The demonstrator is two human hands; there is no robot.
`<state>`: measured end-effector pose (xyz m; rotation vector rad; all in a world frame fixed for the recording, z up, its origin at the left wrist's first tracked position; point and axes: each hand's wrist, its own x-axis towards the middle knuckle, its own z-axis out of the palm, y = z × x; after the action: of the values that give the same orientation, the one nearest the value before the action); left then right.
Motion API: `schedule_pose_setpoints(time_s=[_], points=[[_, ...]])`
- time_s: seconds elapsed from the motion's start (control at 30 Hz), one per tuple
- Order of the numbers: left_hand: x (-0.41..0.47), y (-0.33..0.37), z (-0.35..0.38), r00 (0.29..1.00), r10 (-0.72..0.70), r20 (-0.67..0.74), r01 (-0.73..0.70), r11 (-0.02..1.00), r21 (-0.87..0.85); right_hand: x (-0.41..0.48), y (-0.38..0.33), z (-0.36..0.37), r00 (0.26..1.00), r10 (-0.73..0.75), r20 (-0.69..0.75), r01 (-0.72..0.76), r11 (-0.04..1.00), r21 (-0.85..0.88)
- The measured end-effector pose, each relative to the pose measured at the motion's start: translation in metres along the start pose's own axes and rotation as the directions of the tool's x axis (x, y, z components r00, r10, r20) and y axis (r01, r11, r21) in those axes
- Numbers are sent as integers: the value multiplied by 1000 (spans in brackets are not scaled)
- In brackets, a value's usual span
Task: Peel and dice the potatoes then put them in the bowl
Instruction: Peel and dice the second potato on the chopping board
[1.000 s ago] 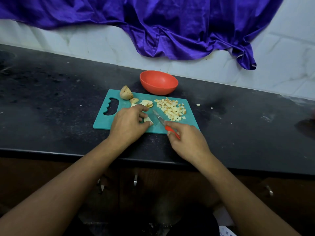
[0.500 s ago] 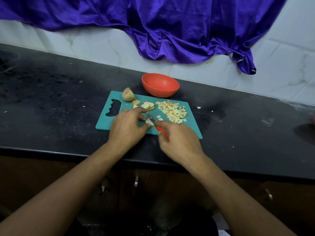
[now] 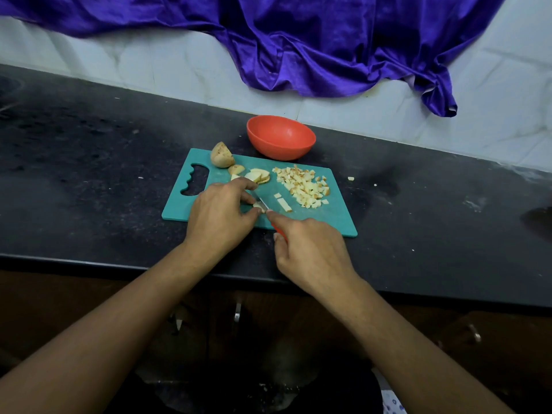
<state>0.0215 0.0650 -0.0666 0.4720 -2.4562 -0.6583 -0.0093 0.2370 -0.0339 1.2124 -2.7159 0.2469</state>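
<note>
A teal cutting board (image 3: 337,216) lies on the black counter. My left hand (image 3: 219,216) pinches a small potato piece (image 3: 259,207) near the board's front edge. My right hand (image 3: 309,252) grips a red-handled knife (image 3: 263,203), its blade against that piece. A pile of diced potato (image 3: 303,186) lies on the board's right half, with two cut strips (image 3: 282,202) just left of it. Potato slices (image 3: 257,176) and a potato chunk with skin (image 3: 221,158) sit at the board's far left. An orange bowl (image 3: 280,137) stands empty behind the board.
A purple cloth (image 3: 313,46) hangs over the white tiled wall behind the counter. A few potato crumbs (image 3: 351,178) lie on the counter right of the board. The counter's front edge (image 3: 89,262) runs below my wrists, with cabinet handles (image 3: 237,312) underneath.
My right hand drew the knife left from the diced pile to the piece under my left fingers. Two cut strips now lie beside the pile. The camera tilted slightly.
</note>
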Motion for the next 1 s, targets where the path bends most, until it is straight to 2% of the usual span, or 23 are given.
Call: schedule_pose_setpoints(time_s=[0.13, 0.37, 0.47, 0.53, 0.8, 0.9, 1.0], points=[[0, 1, -2, 1000, -14, 2, 14, 1000, -7, -3, 5, 2, 1000, 1, 9, -1, 1000, 1], [0, 2, -4, 1000, -24, 19, 24, 1000, -1, 4, 30, -1, 988, 144, 49, -149, 980, 130], [0, -1, -5, 998, -66, 8, 67, 986, -152, 8, 35, -3, 986, 165, 20, -165, 952, 258], [-1, -3, -6, 996, -89, -29, 80, 970, -229, 6, 34, -4, 990, 140, -13, -130, 950, 284], [2, -9, -4, 985, -111, -133, 78, 969, -233, -1, 14, 6, 998, -41, 38, 36, 991, 132], [2, -10, -2, 986, -107, -128, 77, 973, -215, -1, 18, 2, 999, -32, 35, 30, 998, 61], [2, -9, -3, 988, -99, -117, 74, 976, -205, 3, 38, -1, 998, 66, 4, -66, 998, 18]])
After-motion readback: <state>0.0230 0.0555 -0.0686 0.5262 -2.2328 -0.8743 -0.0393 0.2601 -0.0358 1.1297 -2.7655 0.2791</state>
